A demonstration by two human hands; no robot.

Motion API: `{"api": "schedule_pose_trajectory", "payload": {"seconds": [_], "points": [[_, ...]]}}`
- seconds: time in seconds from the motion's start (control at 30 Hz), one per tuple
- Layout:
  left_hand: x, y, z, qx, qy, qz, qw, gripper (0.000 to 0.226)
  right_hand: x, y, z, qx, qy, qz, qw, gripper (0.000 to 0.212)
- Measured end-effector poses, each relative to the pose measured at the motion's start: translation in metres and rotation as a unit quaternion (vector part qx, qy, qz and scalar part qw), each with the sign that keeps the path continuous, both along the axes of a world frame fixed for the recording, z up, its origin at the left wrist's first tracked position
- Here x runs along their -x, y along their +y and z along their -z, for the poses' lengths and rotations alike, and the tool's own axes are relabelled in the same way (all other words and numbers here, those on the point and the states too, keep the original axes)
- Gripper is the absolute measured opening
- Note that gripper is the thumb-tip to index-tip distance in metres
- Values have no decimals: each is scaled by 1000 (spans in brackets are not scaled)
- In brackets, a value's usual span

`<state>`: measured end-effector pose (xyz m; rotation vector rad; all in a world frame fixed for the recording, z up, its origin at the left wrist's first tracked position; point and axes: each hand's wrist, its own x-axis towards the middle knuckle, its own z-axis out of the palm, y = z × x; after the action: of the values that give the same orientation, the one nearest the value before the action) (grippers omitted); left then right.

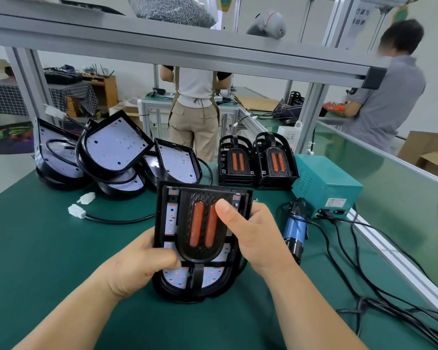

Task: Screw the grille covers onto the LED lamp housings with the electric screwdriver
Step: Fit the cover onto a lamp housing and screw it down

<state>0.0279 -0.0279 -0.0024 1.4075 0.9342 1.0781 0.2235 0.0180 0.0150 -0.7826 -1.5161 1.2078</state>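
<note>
**Two hands hold one lamp on the green table**

The green table (48, 248) is the biggest thing, and it lies under everything here. The lamp housing (200, 286) in the middle is held tilted up, with its round end low by the table.

Behind the lamp housing and to its left is a pile of open lamp housings (114, 145). They lean on each other, and their white boards show.

To the right of the lamp housing and a bit behind it sits a blue-green power box (324, 185). Right behind the lamp housing stand two stacks of grille covers (238, 160).

A black grille cover (197, 223) with two orange strips lies on the front of the lamp housing.

The left hand (142, 263) grips the lamp housing's left edge. Its fingers go round the back, and its thumb lies on the low end of the grille cover. The right hand (258, 238) grips the right edge, and its thumb presses on the top of the right orange strip.

The electric screwdriver (295, 228) lies on the table just to the right of the lamp housing, with no hand on it.

Two small white plugs (76, 210) lie to the left of the lamp housing.
</note>
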Motion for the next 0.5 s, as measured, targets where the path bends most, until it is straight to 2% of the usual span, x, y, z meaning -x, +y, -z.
{"api": "schedule_pose_trajectory", "payload": {"seconds": [0.07,0.3,0.43,0.5], "points": [[2,1,3,-12,6,-14,1000,43,2,-1,-1,4,9,3,1000,24],[4,0,4,-16,-50,43,998,41,7,-6,-4,7,10,26,1000,32],[0,2,3,-19,-34,12,999,52,8,-6,-2,4,3,44,999,36],[-3,3,4,-38,-38,-19,998,43,9,-6,-1,9,10,50,999,41]]}}
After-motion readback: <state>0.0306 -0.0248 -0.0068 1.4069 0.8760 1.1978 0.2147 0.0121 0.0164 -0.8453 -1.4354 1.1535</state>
